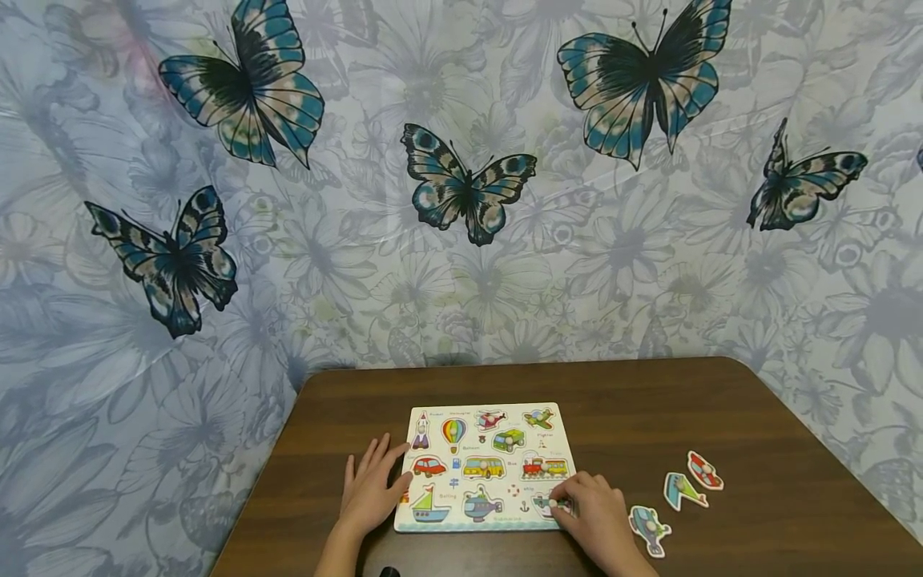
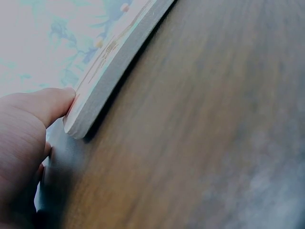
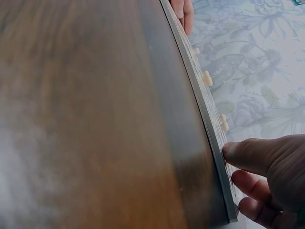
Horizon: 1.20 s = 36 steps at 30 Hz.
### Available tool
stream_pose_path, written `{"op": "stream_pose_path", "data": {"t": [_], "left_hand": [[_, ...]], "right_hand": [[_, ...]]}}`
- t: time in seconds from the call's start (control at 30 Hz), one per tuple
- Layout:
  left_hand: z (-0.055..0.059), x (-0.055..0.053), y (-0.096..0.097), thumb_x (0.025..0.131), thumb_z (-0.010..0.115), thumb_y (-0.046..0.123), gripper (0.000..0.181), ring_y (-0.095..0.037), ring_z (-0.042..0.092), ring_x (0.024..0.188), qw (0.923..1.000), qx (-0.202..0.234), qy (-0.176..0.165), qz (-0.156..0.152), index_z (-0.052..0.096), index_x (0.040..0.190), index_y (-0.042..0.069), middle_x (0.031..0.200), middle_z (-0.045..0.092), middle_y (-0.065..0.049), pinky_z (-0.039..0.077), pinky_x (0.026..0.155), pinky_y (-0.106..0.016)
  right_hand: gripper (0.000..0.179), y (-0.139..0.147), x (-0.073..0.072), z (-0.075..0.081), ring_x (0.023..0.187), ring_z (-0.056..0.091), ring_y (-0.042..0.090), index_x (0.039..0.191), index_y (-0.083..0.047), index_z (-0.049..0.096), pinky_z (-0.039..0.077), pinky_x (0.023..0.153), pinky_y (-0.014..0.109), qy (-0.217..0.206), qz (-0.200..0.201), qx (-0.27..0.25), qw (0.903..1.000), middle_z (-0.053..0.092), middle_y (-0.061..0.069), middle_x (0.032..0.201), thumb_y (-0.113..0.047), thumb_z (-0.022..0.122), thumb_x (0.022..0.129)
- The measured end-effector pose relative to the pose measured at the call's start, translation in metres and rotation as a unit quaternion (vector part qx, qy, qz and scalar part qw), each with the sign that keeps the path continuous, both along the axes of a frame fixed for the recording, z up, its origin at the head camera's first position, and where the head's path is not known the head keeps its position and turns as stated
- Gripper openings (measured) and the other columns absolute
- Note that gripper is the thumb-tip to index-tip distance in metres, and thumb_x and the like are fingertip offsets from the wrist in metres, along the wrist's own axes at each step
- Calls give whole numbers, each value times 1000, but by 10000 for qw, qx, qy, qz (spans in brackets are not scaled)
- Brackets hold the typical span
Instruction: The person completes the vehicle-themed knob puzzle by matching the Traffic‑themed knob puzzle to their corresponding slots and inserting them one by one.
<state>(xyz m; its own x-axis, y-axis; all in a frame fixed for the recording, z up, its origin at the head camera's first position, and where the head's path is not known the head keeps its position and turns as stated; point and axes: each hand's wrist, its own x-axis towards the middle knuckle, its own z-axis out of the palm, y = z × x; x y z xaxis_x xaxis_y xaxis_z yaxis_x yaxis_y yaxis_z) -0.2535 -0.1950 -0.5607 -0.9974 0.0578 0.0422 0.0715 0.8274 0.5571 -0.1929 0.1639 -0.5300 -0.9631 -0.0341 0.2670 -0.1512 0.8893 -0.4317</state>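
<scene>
A white puzzle board with vehicle pieces lies on the table. My left hand rests at its left edge, fingers spread and fairly straight. In the left wrist view the thumb presses the board near a corner. My right hand is over the lower right corner, thumb and fingertips pinching the ship piece, which the fingers partly hide. The right wrist view has the right thumb at the board's edge, with other fingers curled below it. Small pegs stand up along the board.
Three loose pieces lie right of the board: a red one, a green and yellow one and a greyish green one. A small black object shows at the bottom edge. Behind the brown table hangs a butterfly-patterned backdrop.
</scene>
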Motion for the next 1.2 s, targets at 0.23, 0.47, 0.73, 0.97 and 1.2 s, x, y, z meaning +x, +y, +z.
{"op": "stream_pose_path", "data": {"t": [0.23, 0.47, 0.73, 0.97, 1.2], "left_hand": [[0, 1, 0, 96, 63, 43, 50, -36, 19, 155, 10000, 21, -12, 4, 54, 144, 31, 165, 29, -10, -1, 119, -70], [0, 1, 0, 96, 63, 41, 51, -37, 18, 155, 9999, 98, 13, -48, 52, 145, 30, 165, 28, -10, -2, 119, -69], [2, 1, 0, 96, 64, 41, 51, -37, 19, 155, 10000, 84, 16, -15, 53, 145, 30, 165, 29, -11, -2, 119, -70], [3, 0, 0, 96, 64, 40, 50, -37, 19, 155, 10000, 92, 36, -2, 54, 144, 29, 165, 29, -11, -2, 119, -70], [2, 2, 0, 95, 65, 40, 51, -38, 21, 154, 9998, 130, 137, -31, 55, 143, 29, 164, 31, -12, -1, 119, -71]], "right_hand": [[14, 2, 4, 3, 84, 54, 9, 83, -33, 73, 31, 69, 29, -76, -41, -58, 9999, 64, -16, 88, -28, 85, 76], [18, 24, 2, 16, 84, 58, 17, 94, -26, 76, 33, 65, 30, 747, -257, 61, 9969, 69, -6, 97, -21, 84, 78], [27, 78, -3, 31, 76, 61, 25, 96, -19, 77, 37, 58, 36, 1579, -726, 157, 9847, 69, 4, 89, -21, 88, 71], [27, 119, 5, 42, 87, 61, 36, 111, -17, 74, 39, 62, 46, 598, -1284, 195, 9897, 68, 19, 109, -29, 77, 87], [35, 146, 9, 32, 89, 62, 43, 114, -16, 73, 41, 59, 49, -162, -1461, 395, 9883, 65, 26, 115, -42, 71, 90]]}}
